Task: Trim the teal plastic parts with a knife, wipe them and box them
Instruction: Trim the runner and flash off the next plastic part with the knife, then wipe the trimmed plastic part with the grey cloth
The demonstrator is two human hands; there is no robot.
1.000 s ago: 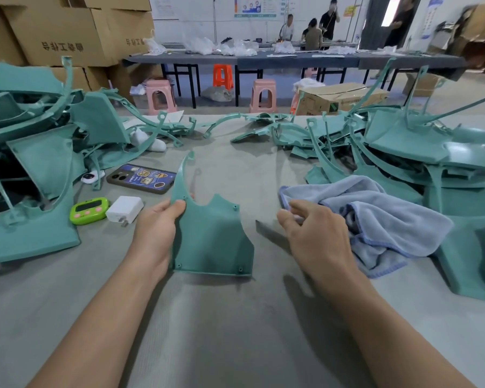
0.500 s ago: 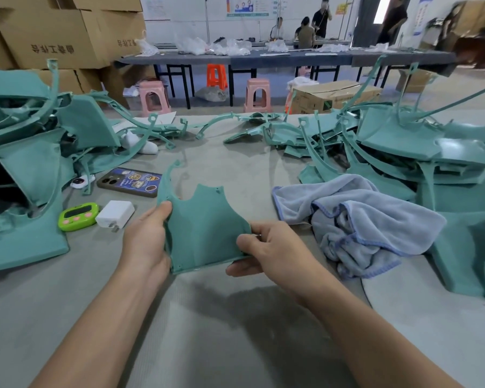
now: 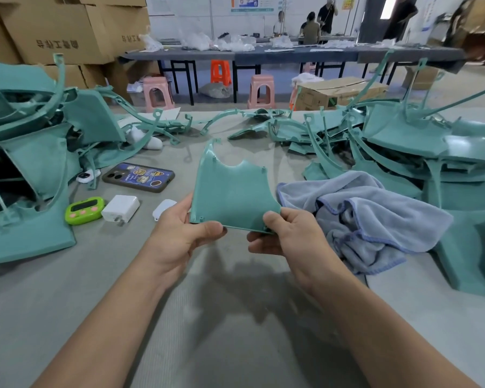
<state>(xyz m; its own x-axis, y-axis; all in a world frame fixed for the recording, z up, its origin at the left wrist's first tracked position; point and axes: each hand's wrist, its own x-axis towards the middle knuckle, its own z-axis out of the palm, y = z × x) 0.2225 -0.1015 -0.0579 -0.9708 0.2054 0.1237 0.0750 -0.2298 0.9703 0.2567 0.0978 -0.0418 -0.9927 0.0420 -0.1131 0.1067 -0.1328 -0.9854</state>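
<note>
A flat teal plastic part (image 3: 231,191) with a curved notch and a thin upward prong is held upright above the grey table (image 3: 235,317). My left hand (image 3: 179,233) pinches its lower left corner and my right hand (image 3: 289,236) pinches its lower right corner. A crumpled grey-blue cloth (image 3: 370,217) lies just right of my right hand. Heaps of teal parts fill the left (image 3: 31,163) and the right (image 3: 431,163) of the table. No knife is visible.
A phone (image 3: 139,177), a green timer (image 3: 84,210), a white charger (image 3: 121,208) and a small white tag (image 3: 164,208) lie left of my hands. Cardboard boxes (image 3: 59,32) stand at the back left. Stools, a long table and people are beyond.
My right hand left the cloth and took the part's lower right corner. Both hands lifted the part off the table and tilted it upright.
</note>
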